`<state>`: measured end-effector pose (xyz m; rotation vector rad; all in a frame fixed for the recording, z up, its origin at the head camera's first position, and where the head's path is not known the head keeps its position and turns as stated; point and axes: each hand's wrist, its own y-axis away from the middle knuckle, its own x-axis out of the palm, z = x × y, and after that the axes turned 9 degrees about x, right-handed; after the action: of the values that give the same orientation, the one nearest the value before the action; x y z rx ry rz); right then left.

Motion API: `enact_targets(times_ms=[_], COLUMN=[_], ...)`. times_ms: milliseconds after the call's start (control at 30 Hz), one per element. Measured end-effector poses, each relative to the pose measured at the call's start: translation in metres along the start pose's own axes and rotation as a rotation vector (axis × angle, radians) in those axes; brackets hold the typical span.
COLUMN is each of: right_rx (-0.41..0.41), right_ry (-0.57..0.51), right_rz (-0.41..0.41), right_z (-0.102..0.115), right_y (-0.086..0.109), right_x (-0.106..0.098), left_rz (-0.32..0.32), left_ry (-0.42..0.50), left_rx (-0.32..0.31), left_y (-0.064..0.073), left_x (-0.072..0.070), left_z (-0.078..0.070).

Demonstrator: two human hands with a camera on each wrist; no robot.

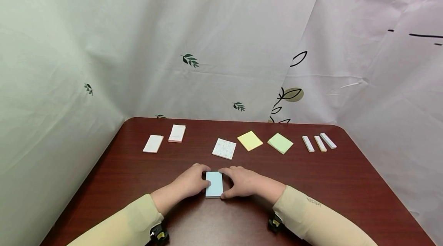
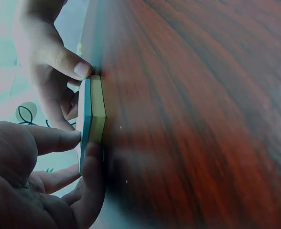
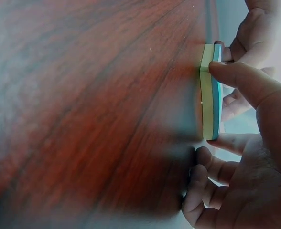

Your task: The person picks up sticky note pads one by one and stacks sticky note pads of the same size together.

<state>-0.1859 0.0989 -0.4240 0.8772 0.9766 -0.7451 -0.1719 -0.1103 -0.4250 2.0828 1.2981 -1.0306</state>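
Observation:
A small stack of sticky note pads lies on the table between both hands, near the middle in the head view. Its top pad (image 1: 214,189) is light blue, with a thicker yellow pad (image 3: 207,105) beneath it in the right wrist view. From the left side, my left hand (image 1: 191,180) grips the stack, thumb on the blue face and a finger at the far left corner. My right hand (image 1: 245,182) holds the right side, its thumb at the near corner and index finger at the far one. The right hand's other fingers are bent beside the stack.
Along the back of the brown table (image 1: 138,184) lie two white pads (image 1: 153,144), a patterned pad (image 1: 224,148), a yellow pad (image 1: 250,141) and a green pad (image 1: 280,143). Three narrow white strips (image 1: 308,143) are at the right. A printed cloth (image 1: 221,46) hangs behind.

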Motion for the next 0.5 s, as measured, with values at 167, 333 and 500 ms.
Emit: enact_targets(times_ms=[167,333,500], right_rx=[0.005,0.006,0.001], right_ry=[-0.009,-0.015,-0.014], right_rz=[0.005,0.01,0.012], right_z=[0.0,0.001,0.0], right_y=[0.001,0.002,0.001], right_x=[-0.001,-0.001,-0.001], left_rz=[-0.043,-0.118,-0.171], left_ry=[-0.163,-0.366,-0.517], left_rx=[0.019,0.099,0.177], left_y=[0.007,0.019,0.036], left_x=[-0.004,-0.014,-0.023], left_z=[0.005,0.013,0.021])
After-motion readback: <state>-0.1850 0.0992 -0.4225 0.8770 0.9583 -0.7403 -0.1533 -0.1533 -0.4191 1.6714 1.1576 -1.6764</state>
